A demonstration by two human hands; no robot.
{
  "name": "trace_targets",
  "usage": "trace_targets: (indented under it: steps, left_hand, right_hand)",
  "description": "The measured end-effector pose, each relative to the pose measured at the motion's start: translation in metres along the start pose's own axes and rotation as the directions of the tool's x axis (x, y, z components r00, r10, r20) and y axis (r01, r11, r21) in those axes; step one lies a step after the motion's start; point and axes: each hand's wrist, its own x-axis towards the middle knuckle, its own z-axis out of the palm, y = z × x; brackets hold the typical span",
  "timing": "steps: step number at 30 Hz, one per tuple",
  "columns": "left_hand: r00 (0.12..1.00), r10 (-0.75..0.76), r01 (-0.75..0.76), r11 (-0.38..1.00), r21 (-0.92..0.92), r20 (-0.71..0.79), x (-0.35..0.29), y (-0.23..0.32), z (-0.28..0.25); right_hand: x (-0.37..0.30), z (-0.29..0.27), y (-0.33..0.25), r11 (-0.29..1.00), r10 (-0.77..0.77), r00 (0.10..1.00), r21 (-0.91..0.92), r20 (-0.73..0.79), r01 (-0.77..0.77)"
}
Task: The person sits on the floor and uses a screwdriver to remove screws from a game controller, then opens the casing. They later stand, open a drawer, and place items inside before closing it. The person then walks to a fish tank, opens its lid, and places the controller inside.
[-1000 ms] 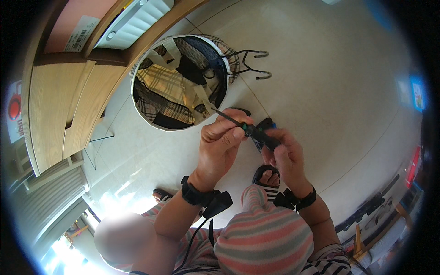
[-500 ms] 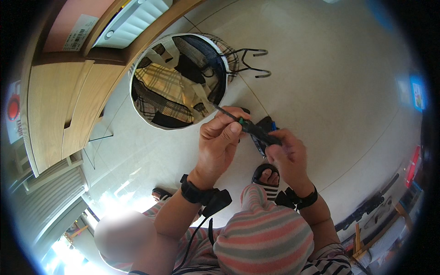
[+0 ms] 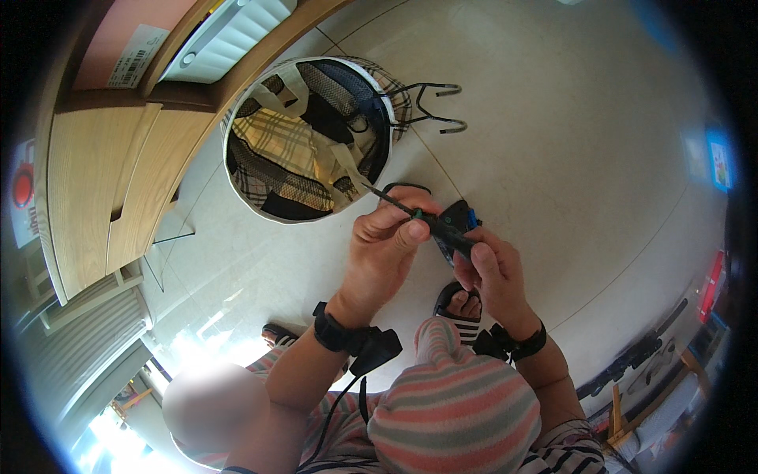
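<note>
- The black tool (image 3: 450,235) has a thin dark shaft and a thicker handle with small green patches; it slants between both hands, above the tiled floor (image 3: 553,197), its tip appearing beside the basket rim.
- The left hand (image 3: 379,257) pinches it between thumb and fingers near where shaft meets handle.
- The right hand (image 3: 497,272) grasps the handle's lower end, fingers curled.
- Both forearms reach up and inward, black straps (image 3: 339,333) around the wrists.
- The round basket (image 3: 268,216) has a pale rim, plaid cloth and black mesh.
- Below, striped soft fabric (image 3: 454,403) bulges roundly.
</note>
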Motion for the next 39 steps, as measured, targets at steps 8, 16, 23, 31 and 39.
trace_targets:
  steps: [8,16,23,31,39]
  left_hand:
    - [0.995,0.058,-0.053,0.996,-0.07,0.076,0.003,0.002,0.008]
    - [1.0,-0.004,0.003,0.997,0.072,0.018,0.0,0.002,0.003]
    - [0.999,0.038,-0.04,0.986,0.161,0.011,0.002,0.002,-0.002]
    - [0.999,0.021,-0.026,0.988,0.155,0.033,0.001,0.005,0.0]
    - [0.995,0.079,-0.095,0.954,0.285,0.065,0.003,0.005,0.0]
  right_hand:
    - [0.002,0.0,0.01,0.989,-0.133,0.991,-0.072,-0.028,0.131]
    - [0.0,-0.012,0.016,0.988,0.126,0.981,0.075,0.15,-0.138]
    - [0.006,0.013,0.009,0.984,-0.172,0.967,0.005,-0.191,0.176]
    - [-0.001,-0.003,0.008,0.981,0.153,0.986,0.128,-0.063,-0.144]
    - [0.0,-0.005,0.005,0.965,0.162,0.986,0.201,0.039,-0.166]
